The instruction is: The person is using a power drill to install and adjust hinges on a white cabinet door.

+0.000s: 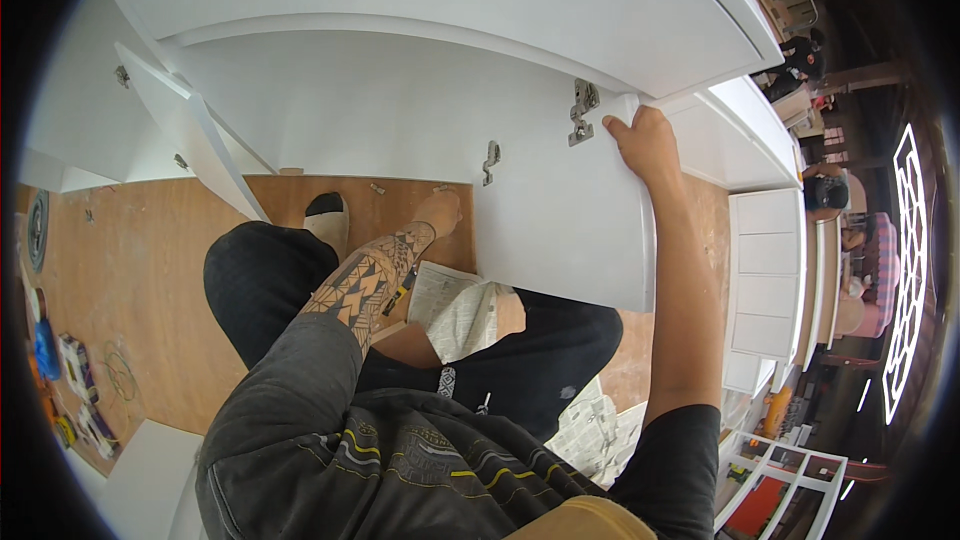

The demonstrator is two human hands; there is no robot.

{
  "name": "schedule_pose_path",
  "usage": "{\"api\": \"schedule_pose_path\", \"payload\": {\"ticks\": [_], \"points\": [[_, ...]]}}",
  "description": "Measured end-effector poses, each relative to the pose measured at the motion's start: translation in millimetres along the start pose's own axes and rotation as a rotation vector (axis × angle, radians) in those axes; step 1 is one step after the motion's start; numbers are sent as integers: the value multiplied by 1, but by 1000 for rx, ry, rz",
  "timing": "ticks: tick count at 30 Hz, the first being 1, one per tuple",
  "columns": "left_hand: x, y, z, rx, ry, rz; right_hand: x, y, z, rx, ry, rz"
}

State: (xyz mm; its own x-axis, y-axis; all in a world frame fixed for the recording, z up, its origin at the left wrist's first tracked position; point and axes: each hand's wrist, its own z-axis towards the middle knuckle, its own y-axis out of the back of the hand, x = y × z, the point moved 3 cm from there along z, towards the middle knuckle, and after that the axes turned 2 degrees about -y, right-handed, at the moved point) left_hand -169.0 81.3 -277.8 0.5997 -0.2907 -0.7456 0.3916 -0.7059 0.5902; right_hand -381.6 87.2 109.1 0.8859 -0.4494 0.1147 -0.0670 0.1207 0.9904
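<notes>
A white cabinet door (570, 220) stands open in front of me, two metal hinges on its face: an upper hinge (583, 112) and a lower hinge (491, 162). My right hand (645, 145) grips this door by its outer edge, thumb on the hinge side. Down at the wooden floor by the door's inner edge is my left hand (438, 212), its fingers curled together; what they hold, if anything, is too small to make out. A small metal piece (377, 189) lies on the floor to the left of that hand.
A second white door (195, 130) hangs open at the left. Newspaper sheets (445, 300) and a yellow-and-black tool (400, 292) lie near my legs. Boxes (78, 365) and a cable (120, 375) are at the far left. White drawers (765, 275) stand right; people sit beyond.
</notes>
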Motion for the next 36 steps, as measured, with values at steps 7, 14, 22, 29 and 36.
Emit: {"api": "schedule_pose_path", "payload": {"ticks": [7,14,22,29,36], "points": [[5,-2,1,25,25,128,6,4,-4,53,-28,5],[-11,-15,14,5,-263,175,-25,2,-2,-55,19,-48],[193,0,-44,266,26,-77,27,-8,3,30,27,96],[143,-25,-164,430,-267,-13,-8,6,-3,112,-115,47],[125,-59,-183,48,-259,-286,3,0,-8,92,-89,49]]}}
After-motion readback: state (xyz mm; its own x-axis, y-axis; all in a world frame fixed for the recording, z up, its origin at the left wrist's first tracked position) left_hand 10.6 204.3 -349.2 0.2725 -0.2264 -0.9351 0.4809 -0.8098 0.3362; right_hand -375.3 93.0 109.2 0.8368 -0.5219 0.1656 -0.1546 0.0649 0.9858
